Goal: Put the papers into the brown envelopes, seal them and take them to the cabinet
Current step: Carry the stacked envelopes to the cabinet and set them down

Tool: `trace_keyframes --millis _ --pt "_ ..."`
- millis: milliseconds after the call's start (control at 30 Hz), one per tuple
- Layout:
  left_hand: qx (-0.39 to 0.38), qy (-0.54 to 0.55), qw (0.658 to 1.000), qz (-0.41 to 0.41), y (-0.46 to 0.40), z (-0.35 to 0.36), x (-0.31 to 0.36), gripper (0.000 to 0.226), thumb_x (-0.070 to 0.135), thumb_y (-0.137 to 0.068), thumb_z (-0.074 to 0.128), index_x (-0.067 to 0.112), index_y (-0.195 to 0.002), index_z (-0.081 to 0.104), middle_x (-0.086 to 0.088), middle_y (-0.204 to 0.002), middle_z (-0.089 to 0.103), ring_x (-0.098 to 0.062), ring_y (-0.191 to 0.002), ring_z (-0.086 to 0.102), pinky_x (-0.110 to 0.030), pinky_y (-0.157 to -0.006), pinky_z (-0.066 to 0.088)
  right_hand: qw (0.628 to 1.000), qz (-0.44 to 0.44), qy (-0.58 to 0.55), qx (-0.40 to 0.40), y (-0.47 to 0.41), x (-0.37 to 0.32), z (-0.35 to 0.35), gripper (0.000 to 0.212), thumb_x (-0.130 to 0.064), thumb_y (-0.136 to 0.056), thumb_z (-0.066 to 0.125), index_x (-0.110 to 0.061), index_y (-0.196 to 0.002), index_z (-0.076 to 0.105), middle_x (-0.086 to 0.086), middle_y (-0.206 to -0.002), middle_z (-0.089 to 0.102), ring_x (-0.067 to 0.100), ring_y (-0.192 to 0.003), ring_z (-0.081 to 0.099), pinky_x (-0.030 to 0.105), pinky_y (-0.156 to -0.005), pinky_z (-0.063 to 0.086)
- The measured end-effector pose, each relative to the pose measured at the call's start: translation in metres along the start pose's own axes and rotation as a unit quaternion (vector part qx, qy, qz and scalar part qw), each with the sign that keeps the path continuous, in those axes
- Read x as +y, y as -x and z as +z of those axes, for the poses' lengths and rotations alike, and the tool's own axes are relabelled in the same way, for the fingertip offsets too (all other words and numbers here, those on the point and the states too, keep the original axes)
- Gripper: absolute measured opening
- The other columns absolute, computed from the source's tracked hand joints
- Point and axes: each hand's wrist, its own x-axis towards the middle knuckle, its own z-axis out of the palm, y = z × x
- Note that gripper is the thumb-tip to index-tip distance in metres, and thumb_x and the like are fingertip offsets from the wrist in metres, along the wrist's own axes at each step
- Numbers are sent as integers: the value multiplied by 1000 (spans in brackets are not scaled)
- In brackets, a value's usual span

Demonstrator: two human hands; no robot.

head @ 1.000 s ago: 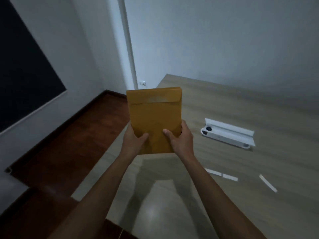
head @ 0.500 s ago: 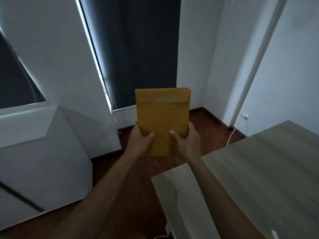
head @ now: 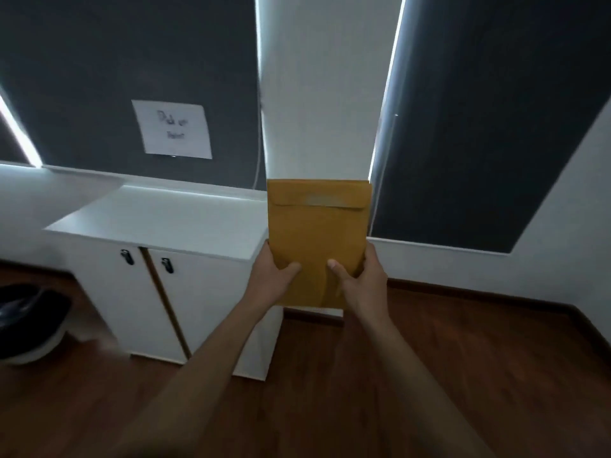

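2 hands [head: 274, 282] [head: 362, 285], fingers clamped on upright brown envelope [head: 317, 233], beside white cabinet [head: 158, 226].

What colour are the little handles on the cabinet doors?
Black. The two handles on the white cabinet show in the head view.

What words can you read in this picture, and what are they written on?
"Pick up" is how the top line seems to read on the white paper sign stuck to the dark blind; it is blurred, so this is a guess.
The sign's second line is too blurred to read.
The brown envelope, held by the left hand and the right hand, shows no writing.
The white cabinet shows no label.
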Motion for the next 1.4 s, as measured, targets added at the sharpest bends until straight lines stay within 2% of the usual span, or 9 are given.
trace_keyframes --millis 233,467,600,800,900,1033,1167,1267,1400 --pt "109 -30 993 -47 -73 -110 -52 56 26 -90 63 23 -139 36 -1 -130 53 -23 -118 54 -43 -96 50 994 -38 -24 -100 -59 -10 150 65 -42 -83 70 -26 -138 39 -7 -128 57 11 -110 56 31 -92 50" --pt "186 -28 978 -95 -128 -214 -123 56 25 -88 66 18 -138 41 -2 -129 57 -22 -113 58 -45 -95 52 980 -27 1 -198 -97 -14 302 58 -42 -82 72 -22 -129 43 -1 -125 58 20 -110 58 39 -92 52" --pt "185 -51 976 -99 -182 -262 -162 50 23 -90 65 14 -134 44 2 -120 56 -16 -103 56 -30 -82 49 976 -4 22 -217 -133 -9 383 56 -40 -80 75 -20 -124 47 1 -123 59 22 -109 59 37 -92 49" --pt "158 -95 977 -103 -304 -329 -214 42 21 -87 68 15 -124 50 3 -111 58 -20 -97 61 -33 -81 54 982 28 7 -188 -206 6 505 51 -37 -80 75 -22 -122 49 -5 -116 59 14 -100 56 29 -86 45" --pt "144 -101 977 -121 -349 -355 -229 36 18 -88 67 16 -120 50 7 -104 57 -13 -88 60 -18 -70 50 982 52 5 -179 -231 10 549 50 -34 -80 76 -20 -121 50 -3 -114 60 10 -93 53 27 -85 45" --pt "117 -102 979 -130 -402 -388 -252 40 35 -73 62 25 -108 47 18 -91 57 -2 -77 58 -6 -60 44 982 67 0 -178 -260 15 601 45 -30 -79 77 -23 -114 51 -8 -105 59 10 -90 56 23 -82 47" --pt "104 -125 976 -141 -442 -404 -274 34 25 -72 65 23 -102 50 15 -85 56 -5 -73 56 -9 -57 42 984 77 -3 -159 -276 27 635 45 -33 -79 78 -20 -114 52 -4 -106 62 12 -92 60 26 -81 52" --pt "81 -127 976 -156 -475 -412 -291 28 8 -76 67 20 -97 54 9 -82 60 -9 -70 57 -15 -54 40 987 94 -16 -133 -290 38 654 46 -33 -78 78 -19 -114 53 -7 -101 64 5 -86 63 13 -71 50" --pt "42 -113 981 -155 -511 -418 -316 36 23 -64 62 16 -99 60 1 -90 68 -18 -78 65 -27 -60 52 985 125 -26 -116 -302 54 676 42 -30 -79 78 -19 -111 54 -12 -96 63 -8 -80 60 5 -64 48"
